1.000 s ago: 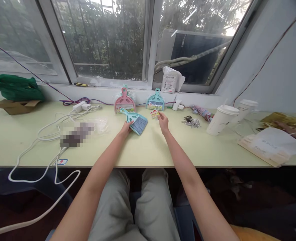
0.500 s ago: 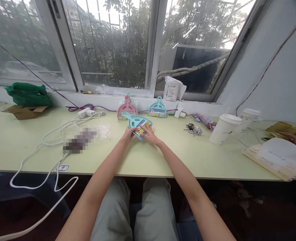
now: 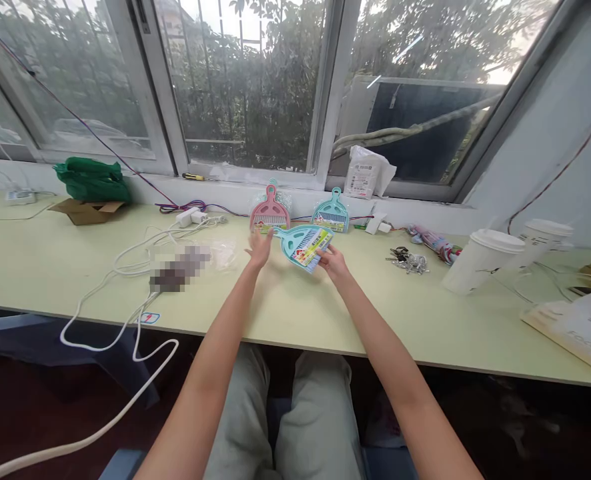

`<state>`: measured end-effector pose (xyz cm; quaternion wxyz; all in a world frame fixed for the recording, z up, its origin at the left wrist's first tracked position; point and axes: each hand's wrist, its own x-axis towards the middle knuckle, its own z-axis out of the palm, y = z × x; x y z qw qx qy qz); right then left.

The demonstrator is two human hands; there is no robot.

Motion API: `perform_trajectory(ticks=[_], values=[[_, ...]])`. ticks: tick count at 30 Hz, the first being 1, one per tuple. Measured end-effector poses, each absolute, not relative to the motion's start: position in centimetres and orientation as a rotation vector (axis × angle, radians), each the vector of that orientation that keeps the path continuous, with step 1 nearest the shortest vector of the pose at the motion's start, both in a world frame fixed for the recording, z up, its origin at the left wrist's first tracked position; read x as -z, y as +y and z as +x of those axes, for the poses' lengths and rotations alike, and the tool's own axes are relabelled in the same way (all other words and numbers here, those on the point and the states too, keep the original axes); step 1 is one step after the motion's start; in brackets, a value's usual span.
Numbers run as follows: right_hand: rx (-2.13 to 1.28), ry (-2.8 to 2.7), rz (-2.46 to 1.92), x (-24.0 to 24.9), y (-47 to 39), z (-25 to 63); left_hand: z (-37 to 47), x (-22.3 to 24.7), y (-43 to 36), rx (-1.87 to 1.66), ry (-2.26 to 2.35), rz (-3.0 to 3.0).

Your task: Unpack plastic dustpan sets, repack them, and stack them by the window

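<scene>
Silver-framed windows (image 3: pixel 245 87) back a pale-green tabletop (image 3: pixel 295 313); toward its rear edge, the right hand (image 3: pixel 332 261) alone now pinches a turquoise plastic dustpan-and-brush set (image 3: pixel 293 241). The left hand (image 3: pixel 260 248), gripping it 0.5 seconds ago, splays loosely by its handle (image 3: pixel 278 232), its printed card (image 3: pixel 311 247) seemingly fitted.

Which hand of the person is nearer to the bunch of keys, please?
Right. The right hand is left of the keys, holding a turquoise dustpan by its wide end; the left hand is farther left, beside its handle.
</scene>
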<state>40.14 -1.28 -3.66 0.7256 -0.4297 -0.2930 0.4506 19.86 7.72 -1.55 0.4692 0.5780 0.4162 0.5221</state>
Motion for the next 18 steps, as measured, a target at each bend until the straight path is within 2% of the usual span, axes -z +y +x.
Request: perform_trajectory(ticks=[3, 5, 12, 18], values=[[-0.955, -0.563, -0.957, 3.7, -1.4, 40.9, 16.8, 2.6, 9.6, -1.387, 1.521, 1.617], [-0.934, -0.528, -0.955, 3.8, -1.4, 41.3, 15.5, 3.5, 10.3, -1.307, 1.622, 1.672], [-0.879, -0.534, -0.881, 3.7, -1.8, 42.4, 15.2, 2.7, 10.2, -1.038, 1.006, 1.695], [-0.829, -0.512, -0.947, 4.2, -1.8, 43.3, 13.9, 2.2, 10.8, -1.176, 1.095, 1.385]])
